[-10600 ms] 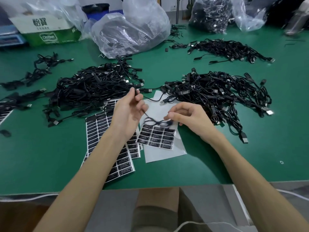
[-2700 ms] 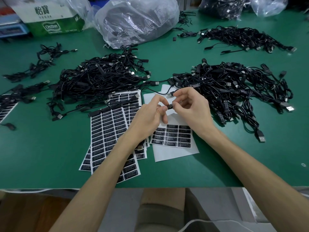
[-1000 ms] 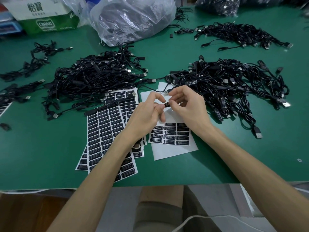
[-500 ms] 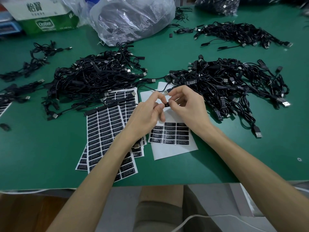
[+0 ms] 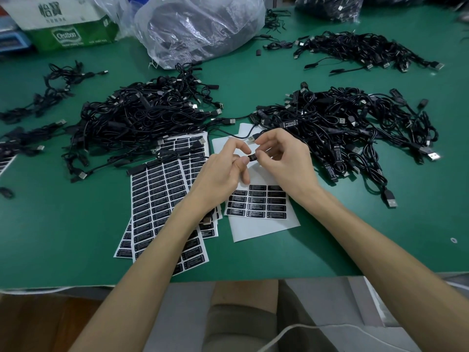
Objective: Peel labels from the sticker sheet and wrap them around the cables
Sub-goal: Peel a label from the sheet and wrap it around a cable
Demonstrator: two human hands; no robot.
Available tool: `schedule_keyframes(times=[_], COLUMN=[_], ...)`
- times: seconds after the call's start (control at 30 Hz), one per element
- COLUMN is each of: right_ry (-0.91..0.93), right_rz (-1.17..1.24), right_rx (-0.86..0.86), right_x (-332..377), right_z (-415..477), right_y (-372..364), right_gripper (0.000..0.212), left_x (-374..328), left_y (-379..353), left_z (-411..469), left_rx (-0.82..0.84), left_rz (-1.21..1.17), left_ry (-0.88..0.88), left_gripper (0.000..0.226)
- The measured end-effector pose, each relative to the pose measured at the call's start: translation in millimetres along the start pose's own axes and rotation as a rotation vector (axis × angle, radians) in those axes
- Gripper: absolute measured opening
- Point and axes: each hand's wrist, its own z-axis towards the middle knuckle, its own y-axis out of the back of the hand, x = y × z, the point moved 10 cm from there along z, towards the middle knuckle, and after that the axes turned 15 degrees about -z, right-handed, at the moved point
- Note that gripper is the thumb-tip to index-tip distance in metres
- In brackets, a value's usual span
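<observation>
Labels, small black rectangles with pale print, fill the stacked white sticker sheets point(image 5: 157, 199) lying fanned on the green table point(image 5: 63, 224) at left of centre, partly under the left forearm. Farther left, thin strands of black cable point(image 5: 53, 90) trail across the mat, and behind the stacked sheets sits a large tangled heap of black USB cables point(image 5: 137, 123). The left hand point(image 5: 220, 174) reaches in from the lower left with the wrist low and the palm turned toward the right; its thumb and forefinger are curled into a narrow pinch, closed on one end of a small black label-wrapped piece of cable point(image 5: 252, 157), while the other fingers hang loosely bent beneath. Directly under both hands lies a mostly bare white backing sheet point(image 5: 264, 224) with a few rows of black labels left in its middle. The right hand point(image 5: 284, 161) comes in from the lower right, knuckles up and fingers arched over, its thumb and fingertips nipped shut on the other end of the same black piece, so the two hands meet just above the sheet. A silver USB plug point(image 5: 251, 138) of the held cable pokes out just above the right hand's fingers, its black lead curving away to the left. To the right spreads a second tangled heap of black cables with white-printed tags point(image 5: 355, 128), and beyond it, near the far edge, a smaller black cable pile point(image 5: 363, 49). A crumpled clear plastic bag point(image 5: 200, 26) stands at the back centre.
</observation>
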Motion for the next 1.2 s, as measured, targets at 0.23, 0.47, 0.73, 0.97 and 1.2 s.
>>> schedule_keyframes(times=[0.23, 0.47, 0.73, 0.97, 1.2], right_ry=[0.005, 0.011, 0.02, 0.011, 0.003], right_rz=[0.001, -0.007, -0.005, -0.025, -0.042], right_rx=[0.005, 0.011, 0.023, 0.035, 0.043], right_x=[1.2, 2.1, 2.6, 0.1, -0.4], right_z=[-0.1, -0.2, -0.4, 0.6, 1.0], right_y=[0.1, -0.8, -2.7, -5.6, -6.5], right_gripper=[0.017, 0.017, 0.017, 0.016, 0.017], left_x=[-4.4, -4.1, -0.4, 2.9, 1.0], left_y=[-0.8, -0.8, -0.6, -0.6, -1.5], left_z=[-0.5, 0.0, 0.1, 0.8, 1.7], left_rx=[0.012, 0.008, -0.011, -0.014, -0.032], left_rz=[0.017, 0.035, 0.071, 0.1, 0.151], left_ry=[-0.019, -0.002, 0.016, 0.032, 0.034], left_gripper=[0.011, 0.011, 0.012, 0.011, 0.008])
